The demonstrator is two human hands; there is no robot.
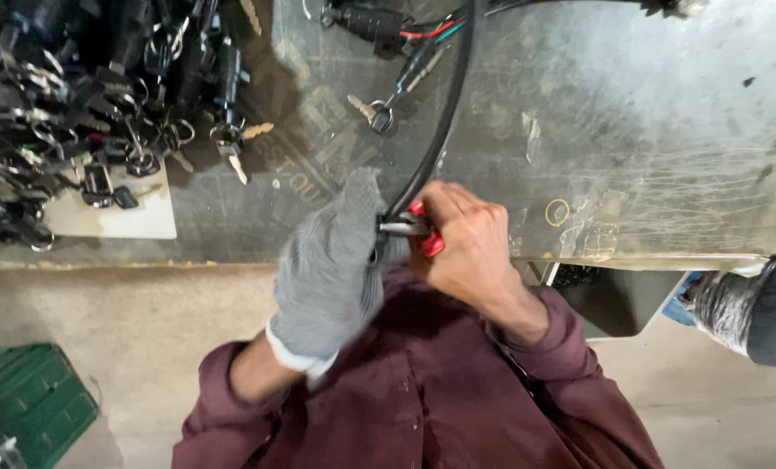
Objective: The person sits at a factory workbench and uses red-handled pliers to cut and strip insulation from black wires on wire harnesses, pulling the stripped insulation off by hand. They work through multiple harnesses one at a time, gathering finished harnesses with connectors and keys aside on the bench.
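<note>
The left hand (331,269), in a grey knit glove, grips the near end of a thick black cable (436,130) that curves away across the scratched metal bench (649,130). The bare right hand (466,247) closes round red-handled pliers (423,230), whose metal tip meets the cable end. A heap of keys and locks (84,104) lies far left; a green crate (27,399) sits near left

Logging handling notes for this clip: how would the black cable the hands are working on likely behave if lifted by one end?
The black cable probably bends rather than staying stiff, since it curves in an arc across the metal bench. It looks thick, so it may hold some springiness. Its far end likely drags, as it runs up toward the wired connector.
</note>
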